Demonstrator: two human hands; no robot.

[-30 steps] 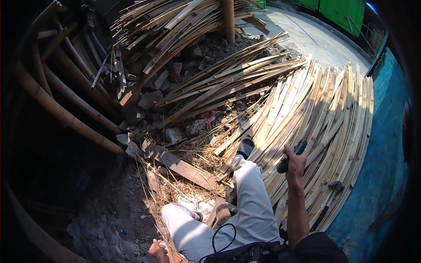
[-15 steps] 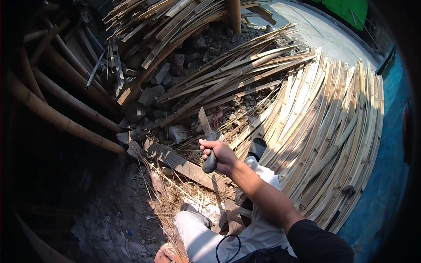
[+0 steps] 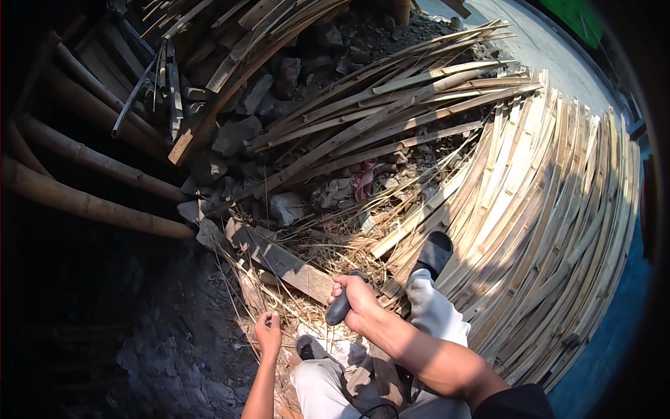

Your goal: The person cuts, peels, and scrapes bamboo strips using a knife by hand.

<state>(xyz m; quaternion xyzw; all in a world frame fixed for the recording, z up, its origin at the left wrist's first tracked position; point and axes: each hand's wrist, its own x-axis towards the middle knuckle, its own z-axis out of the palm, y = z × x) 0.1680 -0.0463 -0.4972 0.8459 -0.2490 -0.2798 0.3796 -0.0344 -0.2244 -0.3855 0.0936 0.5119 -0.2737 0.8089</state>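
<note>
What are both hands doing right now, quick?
Left hand: looks partly curled; can't tell if anything is in it.
Right hand: closed, holding a black handle.

On my feed, deep shadow fills the area left of the rubble heap (image 3: 237, 136), where thick bamboo poles (image 3: 91, 202) run toward it. On the heap's near side I see dim, uneven dirt ground (image 3: 192, 349). Beyond the heap to the right, pale paving (image 3: 541, 42) lies sunlit, with a green panel (image 3: 571, 17) farther past. Well right of the heap, I make out a blue surface (image 3: 613, 307).
</note>
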